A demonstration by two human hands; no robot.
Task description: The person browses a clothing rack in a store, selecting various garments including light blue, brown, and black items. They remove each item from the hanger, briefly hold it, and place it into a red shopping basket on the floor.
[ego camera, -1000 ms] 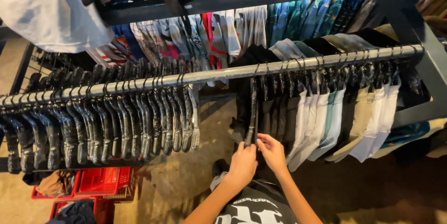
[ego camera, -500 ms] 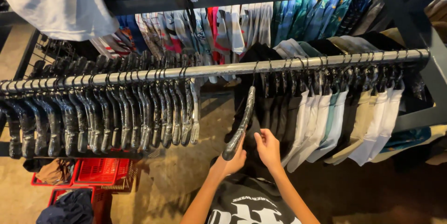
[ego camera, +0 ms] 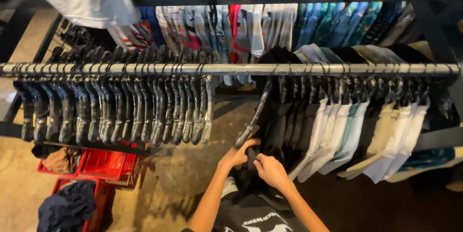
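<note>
Empty hangers (ego camera: 115, 111), red baskets (ego camera: 108, 164), pale shirts (ego camera: 347, 135)

Rail (ego camera: 231, 69) spanning left to right – bare hangers (ego camera: 115, 111) bunched on left half, hung shirts (ego camera: 347, 126) packed on right half, further garments (ego camera: 251, 24) behind on a second row. Tilted hanger (ego camera: 251, 121) hooked on rail at the gap between, left hand (ego camera: 237, 155) at its lower end, right hand (ego camera: 270, 170) just right, on dark garment (ego camera: 270, 130). Baskets (ego camera: 101, 164) on floor below left, cloth heap (ego camera: 67, 208) in the nearer one.

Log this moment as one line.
left hand: holds black hanger | right hand: on black garment | rail: empty hangers
</note>
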